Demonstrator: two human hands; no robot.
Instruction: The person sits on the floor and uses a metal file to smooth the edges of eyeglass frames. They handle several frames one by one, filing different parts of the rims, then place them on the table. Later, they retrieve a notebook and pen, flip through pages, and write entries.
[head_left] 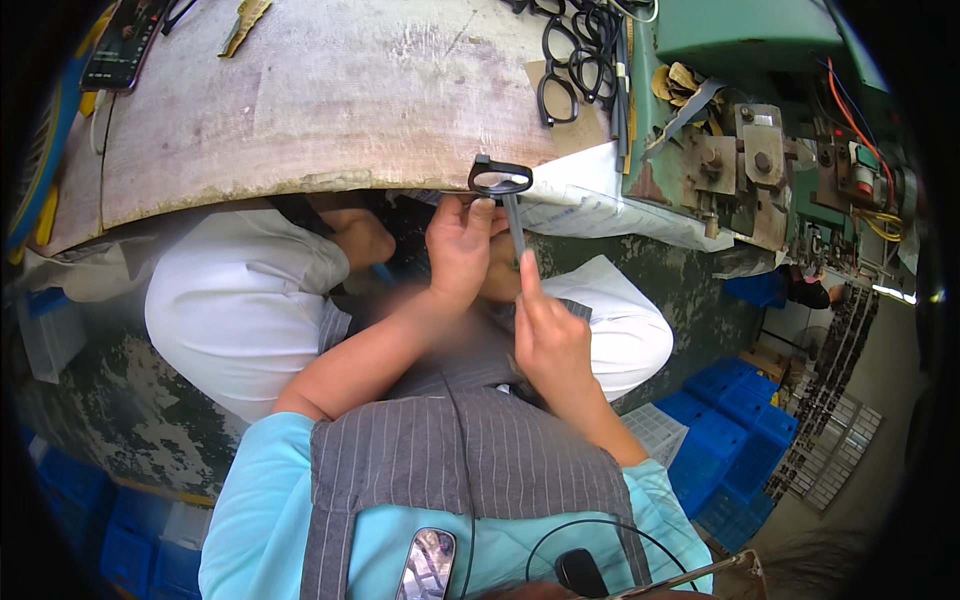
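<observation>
A black eyeglass frame (487, 162) is held at the front edge of the worn wooden tabletop (300, 100), with one rim opening facing up. My left hand (460, 248) grips it from below, thumb pressed near the rim. In my right hand (550, 340) is a slim grey metal file (514, 222). The index finger lies stretched along it while the other fingers curl in. The file's far end meets the underside of the rim; whether it passes inside the opening I cannot tell.
Several black eyeglass frames (558, 100) lie at the tabletop's far right beside a green machine (745, 30). A white sheet (590, 180) hangs over the edge there. A phone (125, 45) rests at far left. Blue crates (715, 420) stand on the floor at right.
</observation>
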